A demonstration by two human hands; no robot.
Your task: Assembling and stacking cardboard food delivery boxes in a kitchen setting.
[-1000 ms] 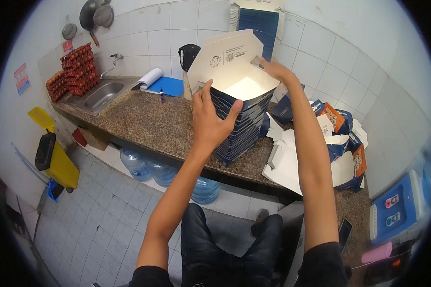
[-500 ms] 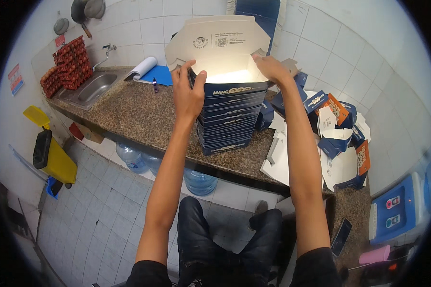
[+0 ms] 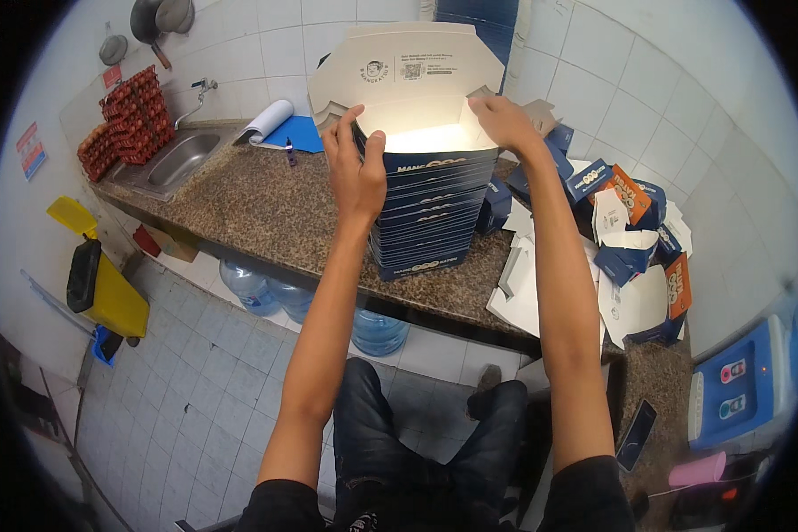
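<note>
A tall nested stack of dark blue cardboard food boxes (image 3: 427,213) stands on the speckled granite counter (image 3: 266,213) in front of me. The top box (image 3: 417,49) has its lid raised at the back, showing the white inside. My left hand (image 3: 356,168) grips its left side, fingers around the edge and thumb by the front corner. At the right rim, my right hand (image 3: 505,124) pinches the wall near a small side flap; its fingertips are partly hidden. The box seems seated on the stack.
Loose boxes and flat card pieces (image 3: 629,266) lie heaped to the right. At the left are a metal sink (image 3: 182,160), stacked red egg trays (image 3: 133,115), a blue clipboard (image 3: 301,136) and a marker. A phone (image 3: 637,434) rests at the near right; water bottles (image 3: 379,332) stand beneath the counter.
The view has shifted slightly. Both hands stay at the sides of the top box, and the right fingers have moved a little at the right rim.
</note>
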